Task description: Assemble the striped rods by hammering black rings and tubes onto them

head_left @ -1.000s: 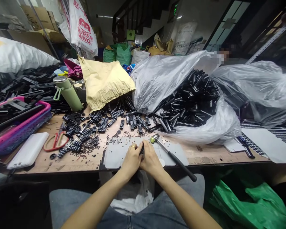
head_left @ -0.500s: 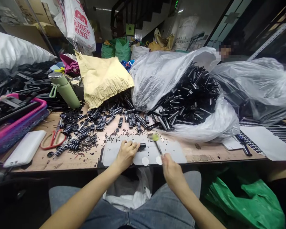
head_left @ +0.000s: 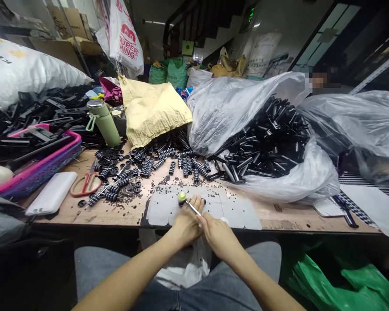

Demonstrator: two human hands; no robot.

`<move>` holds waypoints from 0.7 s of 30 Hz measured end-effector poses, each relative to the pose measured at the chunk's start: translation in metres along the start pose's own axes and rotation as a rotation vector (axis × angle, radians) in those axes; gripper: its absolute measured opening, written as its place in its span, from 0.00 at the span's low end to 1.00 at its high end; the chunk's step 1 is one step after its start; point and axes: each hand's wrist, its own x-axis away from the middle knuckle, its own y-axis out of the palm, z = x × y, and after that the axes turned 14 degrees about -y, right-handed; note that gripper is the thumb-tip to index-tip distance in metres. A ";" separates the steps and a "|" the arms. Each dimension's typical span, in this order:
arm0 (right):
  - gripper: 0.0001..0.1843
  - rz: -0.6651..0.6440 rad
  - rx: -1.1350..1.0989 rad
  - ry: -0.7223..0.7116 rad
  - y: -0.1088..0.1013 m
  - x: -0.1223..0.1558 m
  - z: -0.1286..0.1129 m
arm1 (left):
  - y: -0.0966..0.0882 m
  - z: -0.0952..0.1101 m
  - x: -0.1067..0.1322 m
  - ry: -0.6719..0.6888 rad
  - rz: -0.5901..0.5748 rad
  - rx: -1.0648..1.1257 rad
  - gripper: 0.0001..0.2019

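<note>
Nearby — beyond the right hand (head_left: 218,235) — a clear bag (head_left: 220,108) holds tubes (head_left: 267,144).

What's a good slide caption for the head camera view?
Left hand on a black tube, right hand holding a hammer, cluttered table.

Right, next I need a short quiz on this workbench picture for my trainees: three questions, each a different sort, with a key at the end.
1. Which grip of the person wearing the camera holds the hammer?
2. True or false: the red-handled scissors lie on the wooden worktable, outside the pink-rimmed basket.
3. Fill in the missing word: the big heap of black tubes spills from the mouth of a translucent plastic ____.

Key
1. The right grip.
2. True.
3. Bag.
</note>
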 end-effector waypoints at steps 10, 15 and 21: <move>0.18 0.107 0.286 0.336 -0.004 0.011 0.084 | -0.054 -0.028 -0.026 -0.318 -0.114 0.237 0.18; 0.15 0.345 0.328 0.190 0.010 -0.004 0.101 | -0.057 -0.085 -0.108 -0.649 0.077 -0.001 0.20; 0.12 0.403 0.177 0.032 0.002 -0.027 0.097 | -0.042 -0.101 -0.104 -0.626 0.053 -0.101 0.13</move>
